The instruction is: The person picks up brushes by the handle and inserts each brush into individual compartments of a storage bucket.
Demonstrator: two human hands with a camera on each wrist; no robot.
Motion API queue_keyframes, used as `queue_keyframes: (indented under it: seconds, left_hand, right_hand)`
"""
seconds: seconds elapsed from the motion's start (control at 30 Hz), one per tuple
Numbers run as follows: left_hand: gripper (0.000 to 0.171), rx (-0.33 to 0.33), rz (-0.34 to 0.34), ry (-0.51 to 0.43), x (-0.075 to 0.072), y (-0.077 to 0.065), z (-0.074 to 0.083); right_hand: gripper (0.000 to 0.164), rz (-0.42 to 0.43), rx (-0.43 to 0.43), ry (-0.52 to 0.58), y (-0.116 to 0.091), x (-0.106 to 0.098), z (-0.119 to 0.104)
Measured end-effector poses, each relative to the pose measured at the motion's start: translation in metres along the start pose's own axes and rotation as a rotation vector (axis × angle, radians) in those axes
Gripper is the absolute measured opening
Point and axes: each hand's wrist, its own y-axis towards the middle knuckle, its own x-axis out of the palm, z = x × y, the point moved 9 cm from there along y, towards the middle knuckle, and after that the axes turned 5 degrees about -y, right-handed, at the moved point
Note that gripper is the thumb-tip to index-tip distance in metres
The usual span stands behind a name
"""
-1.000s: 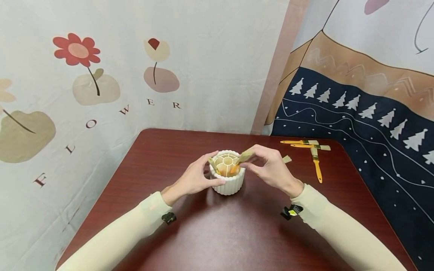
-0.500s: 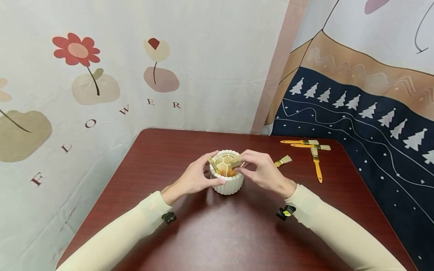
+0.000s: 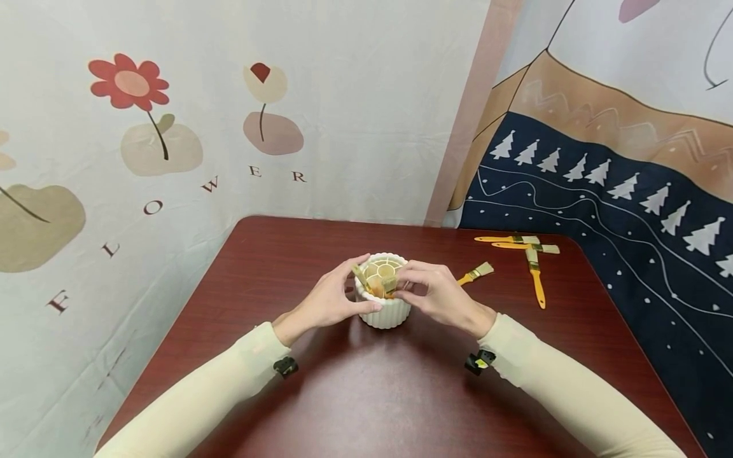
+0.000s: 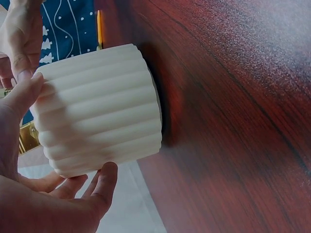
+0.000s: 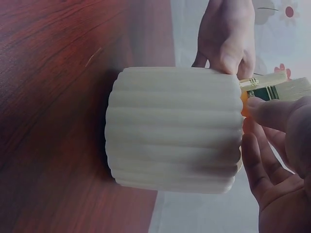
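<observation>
A white ribbed round holder (image 3: pixel 385 316) with a divided top stands on the table. My left hand (image 3: pixel 328 299) grips it from the left, thumb on the near side and fingers round the far side. One paintbrush (image 3: pixel 359 277) stands in it, bristles up, leaning at the left rim. At the right rim my right hand (image 3: pixel 443 294) pinches a second paintbrush (image 5: pixel 291 90) near its metal band, bristles up. Its yellow handle points down into the holder, the lower part hidden by the wall.
Right of the right hand lies another yellow-handled paintbrush (image 3: pixel 477 273) on the dark red table (image 3: pixel 275 254). Three more lie near the back right corner, including a crosswise brush (image 3: pixel 536 280) pointing toward me. Printed cloths (image 3: pixel 366 127) hang behind the table.
My right hand has moved left and lower, taking its paintbrush down into the holder. The brush lying behind that hand shows more fully. My left hand has stayed in place.
</observation>
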Motion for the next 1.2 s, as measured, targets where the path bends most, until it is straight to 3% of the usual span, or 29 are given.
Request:
queue_keyframes:
  seconds: [0.4,0.87,1.2]
  left_hand:
    - [0.11,0.001,0.001,-0.001,0.0,-0.001,-0.002]
    - [0.109,-0.01,0.007,0.027,0.0,-0.002,-0.001]
    - [0.111,-0.022,0.033,-0.014,0.002,-0.005,0.0]
  right_hand:
    - [0.038,-0.037,0.019,-0.023,-0.003,0.001,0.0]
    - [0.051,-0.022,0.007,0.0,-0.01,-0.011,0.005]
    - [0.051,-0.023,0.099,0.024,-0.019,-0.028,0.02]
